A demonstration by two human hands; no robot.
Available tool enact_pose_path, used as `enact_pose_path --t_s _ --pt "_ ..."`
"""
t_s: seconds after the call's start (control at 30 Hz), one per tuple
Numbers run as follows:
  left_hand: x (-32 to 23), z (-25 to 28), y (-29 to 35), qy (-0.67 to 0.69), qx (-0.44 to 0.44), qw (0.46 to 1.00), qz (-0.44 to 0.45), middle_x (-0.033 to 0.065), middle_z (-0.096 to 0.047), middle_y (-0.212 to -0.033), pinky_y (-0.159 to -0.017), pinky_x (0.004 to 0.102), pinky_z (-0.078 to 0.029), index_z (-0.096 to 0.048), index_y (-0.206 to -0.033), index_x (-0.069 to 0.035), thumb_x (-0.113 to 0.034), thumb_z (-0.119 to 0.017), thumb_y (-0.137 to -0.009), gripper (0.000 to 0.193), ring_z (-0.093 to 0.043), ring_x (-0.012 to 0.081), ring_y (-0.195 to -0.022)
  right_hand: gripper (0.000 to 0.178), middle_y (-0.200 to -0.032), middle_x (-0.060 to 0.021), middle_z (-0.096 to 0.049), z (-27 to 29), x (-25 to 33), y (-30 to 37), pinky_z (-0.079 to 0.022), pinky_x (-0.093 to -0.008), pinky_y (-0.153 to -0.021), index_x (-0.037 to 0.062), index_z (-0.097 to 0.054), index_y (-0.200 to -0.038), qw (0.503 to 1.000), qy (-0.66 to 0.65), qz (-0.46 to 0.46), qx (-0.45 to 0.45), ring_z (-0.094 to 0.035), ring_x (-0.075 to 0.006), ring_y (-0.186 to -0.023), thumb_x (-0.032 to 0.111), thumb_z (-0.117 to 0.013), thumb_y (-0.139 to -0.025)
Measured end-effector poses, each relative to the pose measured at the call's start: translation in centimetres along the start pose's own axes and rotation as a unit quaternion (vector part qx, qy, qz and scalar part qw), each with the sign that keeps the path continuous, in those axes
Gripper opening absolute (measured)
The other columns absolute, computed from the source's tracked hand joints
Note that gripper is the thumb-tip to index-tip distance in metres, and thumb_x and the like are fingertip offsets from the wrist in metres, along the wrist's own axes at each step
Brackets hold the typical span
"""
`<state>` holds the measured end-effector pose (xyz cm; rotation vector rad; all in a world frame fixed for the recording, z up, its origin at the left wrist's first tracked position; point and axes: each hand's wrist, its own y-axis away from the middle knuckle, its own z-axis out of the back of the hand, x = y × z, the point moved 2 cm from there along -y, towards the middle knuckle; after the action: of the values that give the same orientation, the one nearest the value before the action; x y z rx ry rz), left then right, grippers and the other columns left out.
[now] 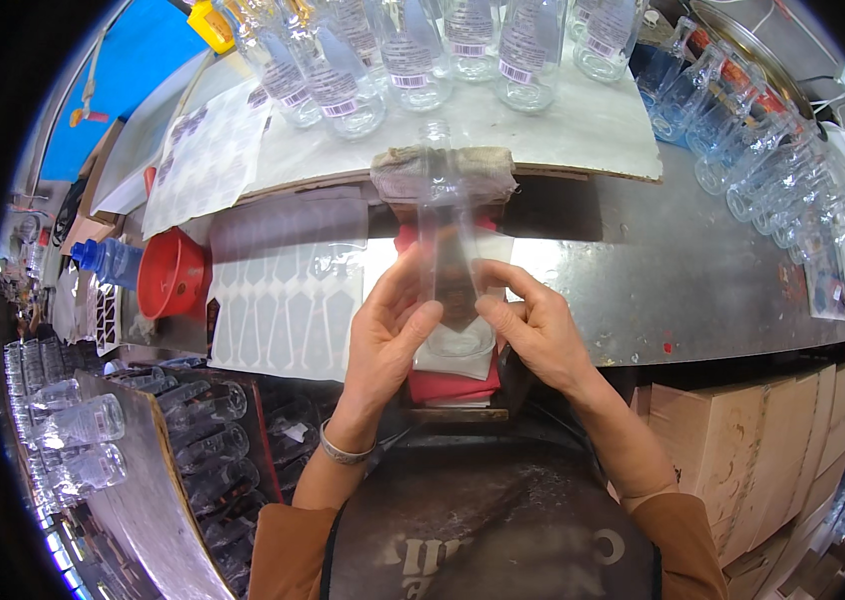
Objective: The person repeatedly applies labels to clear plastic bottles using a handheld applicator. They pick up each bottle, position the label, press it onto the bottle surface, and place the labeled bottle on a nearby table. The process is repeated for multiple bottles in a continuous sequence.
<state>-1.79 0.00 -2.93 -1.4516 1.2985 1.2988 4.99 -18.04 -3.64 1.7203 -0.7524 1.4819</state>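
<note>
A clear glass bottle (450, 345) lies in front of me, its neck pointing away and resting on a folded cloth pad (491, 172). Over its body is a translucent film label (456, 285) with a pointed lower end. My left hand (388, 325) pinches the label's left edge, thumb on top and fingers curled at the bottle's side. Opposite it, my right hand (533, 322) has its thumb and fingers closed at the right edge. Whether the film is fully stuck down I cannot tell. Beneath the bottle is a red and white cloth stack (451, 386).
Several labelled bottles (413, 70) stand on the white board (583, 130) ahead. To the left are a sheet of label shapes (288, 325), a red bowl (171, 275) and a blue-capped bottle (113, 262). Plain bottles (763, 180) line the right; cardboard boxes (753, 450) sit below.
</note>
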Motion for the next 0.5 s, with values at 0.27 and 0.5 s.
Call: enact_pose_path --t_s 0.27,0.5 --pt "-0.6 0.2 -0.2 -0.042 -0.014 0.999 -0.018 0.0191 -0.045 -0.152 -0.115 0.0393 -0.038 -0.034 -0.154 0.002 -0.011 -0.062 -0.099 0.064 -0.047 0.0256 -0.139 0.046 -0.114 -0.0114 -0.069 1.5 -0.7 -0.6 -0.047 -0.0215 -0.056 -0.0056 -0.052 -0.137 0.994 -0.092 -0.046 -0.022 -0.055 -0.0061 -0.062 0.025 -0.059 -0.103" --pt "-3.3 -0.1 -2.0 -0.306 -0.01 0.939 -0.159 0.0187 -0.043 -0.156 -0.11 0.0387 -0.042 -0.045 -0.15 -0.002 -0.008 -0.06 -0.099 0.053 -0.047 0.0275 -0.14 0.045 -0.086 -0.0058 -0.064 4.9 -5.7 -1.0 -0.051 -0.0271 -0.069 0.0021 -0.064 -0.099 0.929 -0.311 -0.084 -0.181 -0.06 -0.0114 -0.077 0.04 -0.044 -0.109"
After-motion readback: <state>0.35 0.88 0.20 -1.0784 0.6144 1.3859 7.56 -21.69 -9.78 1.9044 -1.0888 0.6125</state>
